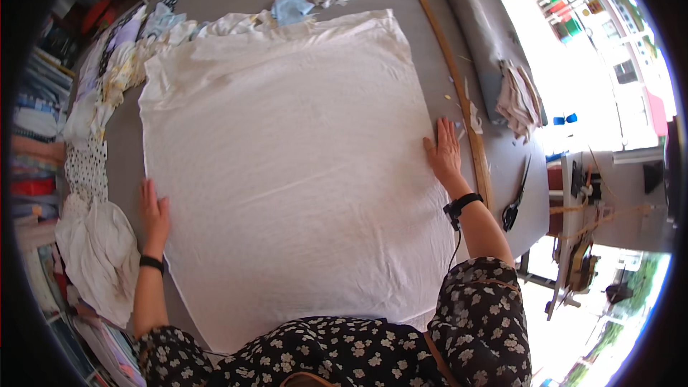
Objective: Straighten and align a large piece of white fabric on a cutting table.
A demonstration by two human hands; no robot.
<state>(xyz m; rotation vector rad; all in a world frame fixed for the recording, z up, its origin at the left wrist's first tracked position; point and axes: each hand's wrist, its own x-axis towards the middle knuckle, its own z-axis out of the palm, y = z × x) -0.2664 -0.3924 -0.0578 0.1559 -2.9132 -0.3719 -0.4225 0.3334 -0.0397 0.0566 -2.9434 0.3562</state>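
A large piece of white fabric (290,166) lies spread over the grey table (122,145). Its far edge is rumpled, and a few soft creases cross its middle and near right part. My left hand (154,215) rests flat on the fabric's left edge, fingers pointing away from me. On the opposite edge my right hand (444,150) lies palm down, thumb apart from the fingers. Neither hand grips anything. The fabric's near edge is partly hidden by my body.
Right of the fabric lie a long wooden ruler (457,86), scissors (517,199) and a grey roll (473,27) with folded cloth (518,99) at its end. Crumpled white cloth (99,252) and patterned fabrics (121,70) line the left. A sewing machine (583,263) stands at right.
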